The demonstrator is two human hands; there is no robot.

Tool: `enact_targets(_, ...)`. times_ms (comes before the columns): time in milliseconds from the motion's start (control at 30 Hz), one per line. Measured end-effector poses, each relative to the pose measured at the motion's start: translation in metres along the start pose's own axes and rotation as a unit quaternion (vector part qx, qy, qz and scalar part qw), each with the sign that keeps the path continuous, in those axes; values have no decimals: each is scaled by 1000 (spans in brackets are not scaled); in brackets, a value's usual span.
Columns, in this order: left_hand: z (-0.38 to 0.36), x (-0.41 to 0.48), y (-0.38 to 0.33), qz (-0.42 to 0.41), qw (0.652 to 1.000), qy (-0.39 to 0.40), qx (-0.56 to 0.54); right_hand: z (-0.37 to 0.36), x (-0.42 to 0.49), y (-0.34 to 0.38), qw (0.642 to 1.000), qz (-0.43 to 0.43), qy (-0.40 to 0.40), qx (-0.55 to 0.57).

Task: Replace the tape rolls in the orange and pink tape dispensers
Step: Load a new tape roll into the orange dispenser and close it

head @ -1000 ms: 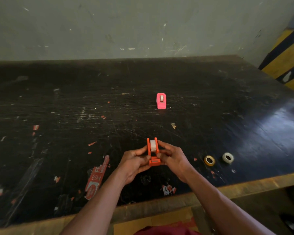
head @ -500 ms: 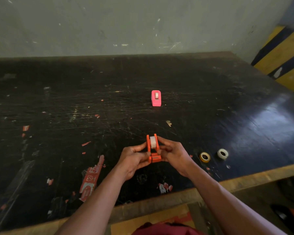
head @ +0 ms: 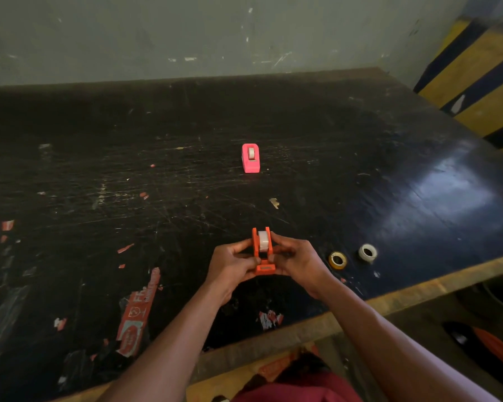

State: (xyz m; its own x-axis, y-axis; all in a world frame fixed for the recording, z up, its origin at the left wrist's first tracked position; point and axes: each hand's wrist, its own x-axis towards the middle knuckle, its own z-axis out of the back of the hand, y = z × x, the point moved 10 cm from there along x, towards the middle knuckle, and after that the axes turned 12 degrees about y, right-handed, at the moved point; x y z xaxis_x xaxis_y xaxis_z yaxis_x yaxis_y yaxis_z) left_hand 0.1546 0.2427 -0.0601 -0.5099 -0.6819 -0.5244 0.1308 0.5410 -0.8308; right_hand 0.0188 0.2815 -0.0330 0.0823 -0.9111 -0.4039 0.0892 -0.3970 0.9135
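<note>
Orange dispenser; spare rolls rightward

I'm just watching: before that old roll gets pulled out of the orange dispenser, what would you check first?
1. Both hands on the orange dispenser: ok, left hand and right hand hold its sides.
2. Old roll reachable: ok, it shows between the side walls.
3. Spare rolls ready: ok, yellow roll and white roll lie near the right hand.
4. Pink dispenser out of the way: ok, it stands apart, farther back.
5. Roll free to lift out: cannot tell.
</note>
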Motion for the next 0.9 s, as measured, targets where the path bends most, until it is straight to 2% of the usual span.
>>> enact_targets(267,-27,73,-38,-7,993,-5,121,67,47,-1,999,-19,-25,-44)
enact_targets(600,-80,198,-82,31,985,-24,169,193,127,1,987,-37,-64,-143)
enact_targets(900,-57,276,-149,8,968,-100,229,235,217,46,987,-10,-40,-153)
